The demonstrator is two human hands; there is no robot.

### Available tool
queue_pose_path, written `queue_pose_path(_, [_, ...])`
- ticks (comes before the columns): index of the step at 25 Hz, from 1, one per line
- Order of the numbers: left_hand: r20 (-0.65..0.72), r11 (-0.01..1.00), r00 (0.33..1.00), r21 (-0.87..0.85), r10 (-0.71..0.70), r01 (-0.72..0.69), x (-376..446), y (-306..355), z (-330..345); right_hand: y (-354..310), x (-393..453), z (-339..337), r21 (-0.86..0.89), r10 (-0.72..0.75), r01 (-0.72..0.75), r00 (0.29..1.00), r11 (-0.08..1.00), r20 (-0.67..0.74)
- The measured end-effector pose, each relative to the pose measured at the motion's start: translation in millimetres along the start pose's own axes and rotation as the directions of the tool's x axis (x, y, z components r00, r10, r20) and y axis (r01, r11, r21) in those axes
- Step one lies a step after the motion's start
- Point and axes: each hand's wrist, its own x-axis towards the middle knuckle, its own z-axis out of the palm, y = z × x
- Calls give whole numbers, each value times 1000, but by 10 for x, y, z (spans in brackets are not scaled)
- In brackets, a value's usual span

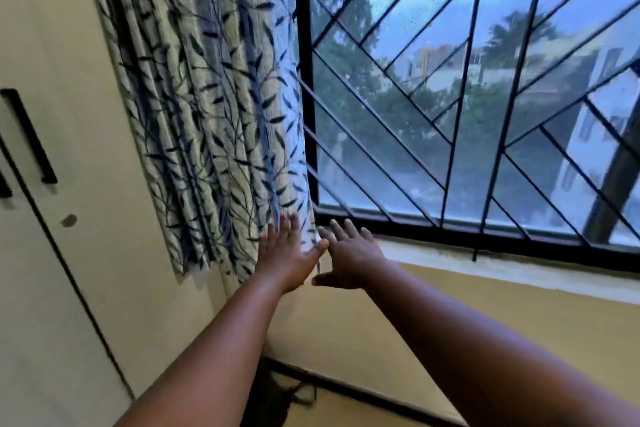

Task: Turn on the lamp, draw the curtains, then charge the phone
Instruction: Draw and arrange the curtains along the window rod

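A white curtain (pixel 214 87) with a dark blue leaf print hangs bunched at the left side of the window (pixel 467 97). Both my arms reach toward its lower right edge. My left hand (pixel 289 250) has straight fingers laid against the curtain's bottom hem. My right hand (pixel 349 258) is spread flat just right of that edge, fingers pointing at the window sill, thumb hanging down. Neither hand grips the cloth. No lamp or phone is in view.
A black diagonal metal grille (pixel 460 135) covers the window glass. A cream wardrobe (pixel 62 184) with black handles stands at the left. The sill ledge (pixel 502 274) runs along below the frame, with a yellow wall under it.
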Motion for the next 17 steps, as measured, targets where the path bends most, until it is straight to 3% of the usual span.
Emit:
queue_pose_path(3, [-174,985,985,-171,1,-31,809,-55,-610,-76,738,-570,-2,-13,12,990,1000,-142])
queue_pose_path(7, [-411,972,906,-157,98,-176,1717,40,-1572,-281,1597,-1501,69,0,28,925,997,-380])
queue_pose_path(12, [-601,952,756,27,259,-304,2405,210,-2667,-342,2224,-2489,41,17,10,800,999,-600])
queue_pose_path(16, [-715,908,581,190,389,-374,2726,226,-3366,-293,2682,-3211,30,50,-42,683,999,-729])
queue_pose_path(17, [-724,909,571,196,387,-367,2766,223,-3474,-283,2752,-3324,54,80,-59,664,997,-743])
